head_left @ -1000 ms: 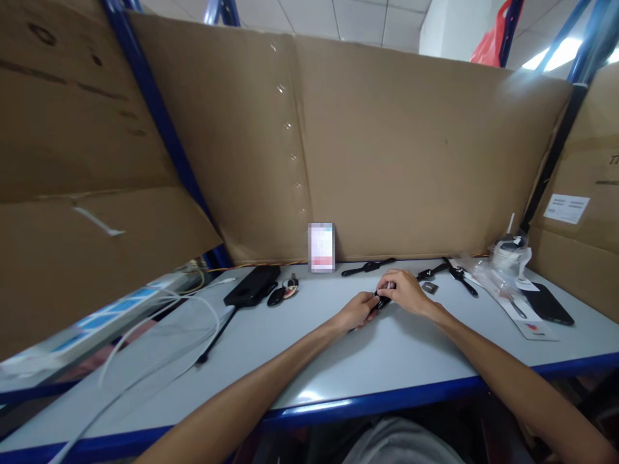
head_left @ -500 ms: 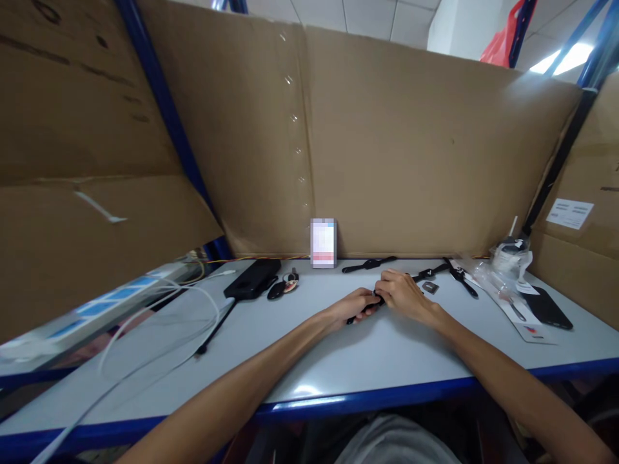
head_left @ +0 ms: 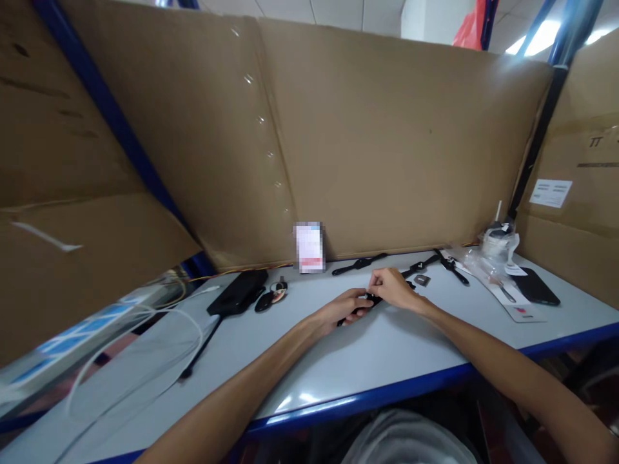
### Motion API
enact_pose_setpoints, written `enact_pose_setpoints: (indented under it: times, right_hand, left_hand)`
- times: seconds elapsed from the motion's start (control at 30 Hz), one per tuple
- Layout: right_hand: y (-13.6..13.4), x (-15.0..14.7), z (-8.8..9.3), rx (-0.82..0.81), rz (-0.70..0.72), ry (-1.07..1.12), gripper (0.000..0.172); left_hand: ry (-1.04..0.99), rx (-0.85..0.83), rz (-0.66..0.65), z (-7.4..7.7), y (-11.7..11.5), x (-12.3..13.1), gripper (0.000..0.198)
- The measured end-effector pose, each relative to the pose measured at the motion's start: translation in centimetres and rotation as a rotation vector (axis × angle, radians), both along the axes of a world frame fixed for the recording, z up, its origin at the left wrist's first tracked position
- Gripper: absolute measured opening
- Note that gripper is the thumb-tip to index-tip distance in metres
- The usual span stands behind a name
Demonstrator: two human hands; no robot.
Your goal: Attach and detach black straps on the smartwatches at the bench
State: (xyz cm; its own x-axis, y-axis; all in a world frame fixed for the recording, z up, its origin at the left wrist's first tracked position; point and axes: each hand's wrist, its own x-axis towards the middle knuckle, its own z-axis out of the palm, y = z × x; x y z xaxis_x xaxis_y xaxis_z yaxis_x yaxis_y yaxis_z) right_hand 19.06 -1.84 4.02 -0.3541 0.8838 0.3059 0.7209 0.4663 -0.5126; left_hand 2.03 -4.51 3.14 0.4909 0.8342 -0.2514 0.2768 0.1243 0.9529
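Observation:
Over the middle of the table, my left hand is closed around a black watch with a dark strap. One strap end sticks out below the left fingers, and fingers cover much of the watch. My right hand pinches at its upper side, close against the left fingertips; what exactly the pinch grips is too small to tell. Just right of that hand lies a small square grey piece. Behind it is another black watch, with a third watch further back.
A lit phone leans on the cardboard wall. Leftward are keys, a black box-like device, white cables and a power strip. At right lie one more black watch, plastic packaging and a dark phone.
The view has turned slightly, so the scene sits further left. My right hand's fingers have shifted into a more upright pinch over the watch, which stays in my left hand.

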Motion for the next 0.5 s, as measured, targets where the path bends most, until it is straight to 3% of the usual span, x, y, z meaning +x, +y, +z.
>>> enact_pose_setpoints:
  times: [0.3,0.5]
  right_hand:
    - [-0.24,0.88,0.14,0.29,0.069,-0.209,0.026]
    - [-0.39,0.61,0.25,0.313,0.185,-0.154,0.009]
  left_hand:
    - [-0.034,-0.046,-0.012,0.3,0.13,-0.33,0.036]
    - [-0.02,-0.055,0.012,0.22,0.18,-0.29,0.038]
